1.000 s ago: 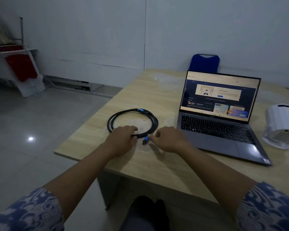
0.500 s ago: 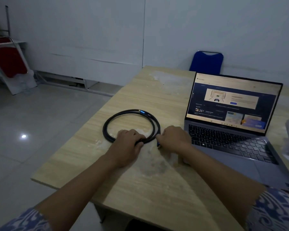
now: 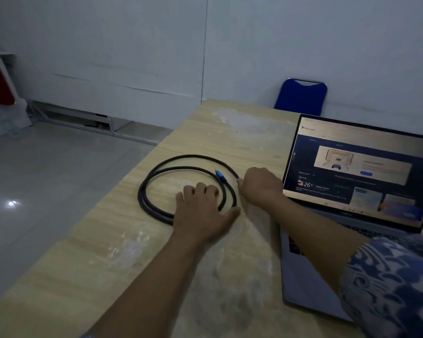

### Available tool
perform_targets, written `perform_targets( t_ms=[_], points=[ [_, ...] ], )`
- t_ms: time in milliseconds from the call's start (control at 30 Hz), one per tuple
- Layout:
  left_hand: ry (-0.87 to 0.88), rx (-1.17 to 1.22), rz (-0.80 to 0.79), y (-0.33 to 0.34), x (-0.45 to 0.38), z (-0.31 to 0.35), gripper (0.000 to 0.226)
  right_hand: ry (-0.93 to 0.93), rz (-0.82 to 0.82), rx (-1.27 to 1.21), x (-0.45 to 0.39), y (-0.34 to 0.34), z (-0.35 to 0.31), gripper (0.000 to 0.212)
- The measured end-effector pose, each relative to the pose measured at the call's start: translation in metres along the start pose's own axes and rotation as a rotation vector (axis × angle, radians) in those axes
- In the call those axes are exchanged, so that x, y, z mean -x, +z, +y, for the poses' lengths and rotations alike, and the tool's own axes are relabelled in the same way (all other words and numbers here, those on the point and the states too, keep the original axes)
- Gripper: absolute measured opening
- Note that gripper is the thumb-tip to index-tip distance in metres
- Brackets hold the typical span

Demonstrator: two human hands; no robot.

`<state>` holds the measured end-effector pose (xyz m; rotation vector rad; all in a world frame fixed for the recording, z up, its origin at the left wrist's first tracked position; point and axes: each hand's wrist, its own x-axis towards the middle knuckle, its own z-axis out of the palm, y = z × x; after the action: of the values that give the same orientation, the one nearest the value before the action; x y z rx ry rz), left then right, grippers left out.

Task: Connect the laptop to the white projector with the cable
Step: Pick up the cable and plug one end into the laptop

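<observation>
The laptop (image 3: 359, 191) runs off the right edge, its keyboard largely covered by the right forearm and patterned sleeve (image 3: 388, 284), and its screen text is too blurred to read. The right hand (image 3: 261, 186) closes over one stretch of the black cable (image 3: 156, 172), hiding what is probably its second plug. The left hand (image 3: 203, 211) covers the coil's near arc.
</observation>
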<state>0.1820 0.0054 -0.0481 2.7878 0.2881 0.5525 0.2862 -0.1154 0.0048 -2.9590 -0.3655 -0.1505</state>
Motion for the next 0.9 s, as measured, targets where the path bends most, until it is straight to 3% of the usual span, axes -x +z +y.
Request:
perform_targets(
  t_ms=[100,167,267,400,500,700,900],
  points=[
    [0.018,0.037,0.03,0.007,-0.008,-0.006,0.06,0.006,0.08,0.057,-0.027,0.001,-0.006,0.032],
    [0.045,0.043,0.012,0.006,-0.012,-0.007,0.056,-0.004,0.075,0.072,-0.04,-0.001,-0.011,0.016],
    [0.054,0.062,0.009,0.004,-0.012,-0.007,0.05,-0.007,0.005,0.065,-0.044,-0.002,-0.012,0.026],
    [0.065,0.101,0.025,0.004,-0.01,-0.002,0.037,-0.066,0.105,-0.019,-0.027,0.011,-0.008,0.031],
    [0.06,0.091,0.017,0.002,-0.009,-0.002,0.034,-0.049,-0.038,-0.058,-0.016,0.016,-0.014,0.045],
    [0.034,0.134,0.024,-0.003,-0.008,0.0,0.037,0.041,-0.249,-0.208,-0.016,0.017,-0.022,0.035],
    [0.112,0.109,0.135,-0.008,-0.011,0.001,0.035,0.185,-0.242,-0.445,-0.009,0.005,-0.018,0.024]
  ],
)
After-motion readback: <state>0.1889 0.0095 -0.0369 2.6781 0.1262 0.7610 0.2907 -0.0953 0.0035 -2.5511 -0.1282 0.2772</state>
